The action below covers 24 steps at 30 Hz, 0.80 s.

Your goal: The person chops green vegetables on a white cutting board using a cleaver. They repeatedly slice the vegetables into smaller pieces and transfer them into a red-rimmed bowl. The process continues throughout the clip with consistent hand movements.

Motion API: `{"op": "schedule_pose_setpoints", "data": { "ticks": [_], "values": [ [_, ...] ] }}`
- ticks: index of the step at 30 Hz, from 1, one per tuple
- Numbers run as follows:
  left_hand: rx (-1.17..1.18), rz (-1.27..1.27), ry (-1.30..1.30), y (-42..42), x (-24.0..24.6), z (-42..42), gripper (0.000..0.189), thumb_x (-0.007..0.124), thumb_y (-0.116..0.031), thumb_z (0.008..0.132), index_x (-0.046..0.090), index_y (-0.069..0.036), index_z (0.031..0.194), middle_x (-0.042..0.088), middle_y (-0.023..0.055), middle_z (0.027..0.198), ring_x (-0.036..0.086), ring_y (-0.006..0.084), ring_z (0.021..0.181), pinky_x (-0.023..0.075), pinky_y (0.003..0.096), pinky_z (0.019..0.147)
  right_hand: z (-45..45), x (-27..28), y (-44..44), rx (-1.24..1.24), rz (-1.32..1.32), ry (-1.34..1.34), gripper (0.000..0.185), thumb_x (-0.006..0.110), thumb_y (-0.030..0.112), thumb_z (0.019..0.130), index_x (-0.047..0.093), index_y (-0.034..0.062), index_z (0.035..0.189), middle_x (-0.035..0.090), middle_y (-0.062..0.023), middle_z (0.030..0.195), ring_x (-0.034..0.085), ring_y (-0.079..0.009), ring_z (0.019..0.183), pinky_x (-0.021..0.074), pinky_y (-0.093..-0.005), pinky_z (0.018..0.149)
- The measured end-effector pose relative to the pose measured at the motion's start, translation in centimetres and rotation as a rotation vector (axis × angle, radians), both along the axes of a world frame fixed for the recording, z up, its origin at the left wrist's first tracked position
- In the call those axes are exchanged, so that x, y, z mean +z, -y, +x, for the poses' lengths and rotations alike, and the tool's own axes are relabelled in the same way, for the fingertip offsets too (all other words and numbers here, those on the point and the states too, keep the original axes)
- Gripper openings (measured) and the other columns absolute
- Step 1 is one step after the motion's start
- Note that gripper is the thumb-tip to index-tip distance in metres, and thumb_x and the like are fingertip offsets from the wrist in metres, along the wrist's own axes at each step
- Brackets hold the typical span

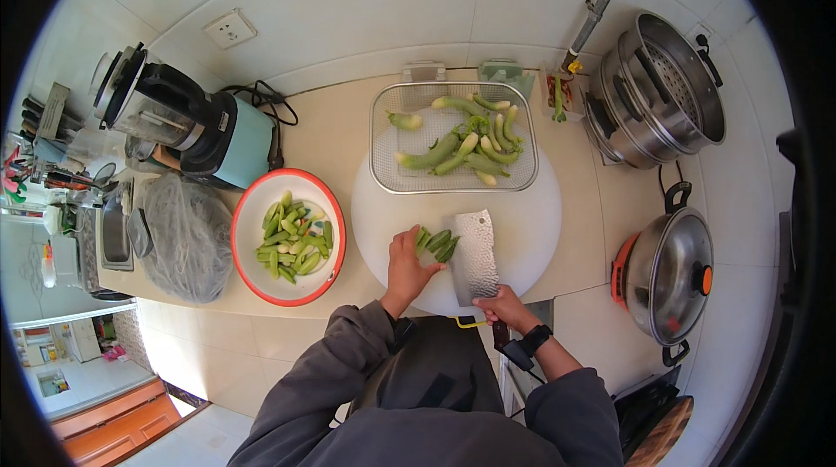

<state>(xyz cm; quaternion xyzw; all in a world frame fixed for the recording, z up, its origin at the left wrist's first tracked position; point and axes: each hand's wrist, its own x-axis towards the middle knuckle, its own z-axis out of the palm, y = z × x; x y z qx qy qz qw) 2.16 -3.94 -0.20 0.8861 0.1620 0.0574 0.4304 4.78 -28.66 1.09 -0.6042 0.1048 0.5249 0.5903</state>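
Note:
My right hand [509, 307] grips the dark handle of a cleaver [475, 251], whose wide, hammered steel blade lies nearly flat over the round white cutting board [532, 225]. Left of the blade sit several cut green eggplant pieces [439, 244], close against its edge. My left hand [411, 268] curves around these pieces, fingers on the far left side and thumb near the blade. Beyond the hands, a wire mesh basket [398, 183] rests partly on the board and holds several whole green eggplants [434, 152].
To the left, a red-rimmed enamel basin [245, 258] holds cut pieces. Behind it are a plastic bag [186, 238] and a blender [222, 134]. Stacked steamer pots [653, 95] and a lidded pan [682, 278] stand on the right. The counter's front edge runs just before my body.

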Motion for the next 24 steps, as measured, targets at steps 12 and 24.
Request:
{"op": "schedule_pose_setpoints", "data": {
  "ticks": [12,24],
  "values": [
    [0.064,-0.314,-0.026,-0.5,1.0,0.0,0.075,0.086,-0.001,0.062,0.051,-0.008,0.129,0.046,0.0126,0.121,0.057,0.0228,0.1,0.055,0.0293,0.076,-1.3,1.1,-3.9,0.105,-0.011,0.038,0.027,0.069,0.01,0.086,0.049,-0.0053,0.095,0.051,-0.003,0.056,0.047,-0.0106,0.042,0.0448,-0.0293,0.042],
    [0.716,-0.378,0.194,-15.0,4.6,-7.3,0.062,0.077,-0.013,0.08,0.047,-0.003,0.133,0.049,0.014,0.129,0.054,0.024,0.111,0.0529,0.0353,0.085,-0.5,10.1,-19.0,0.624,-0.137,0.918,0.022,0.056,0.017,0.086,0.056,-0.0051,0.088,0.06,-0.0265,0.07,0.062,-0.0412,0.062,0.0501,-0.0469,0.06]
  ]
}}
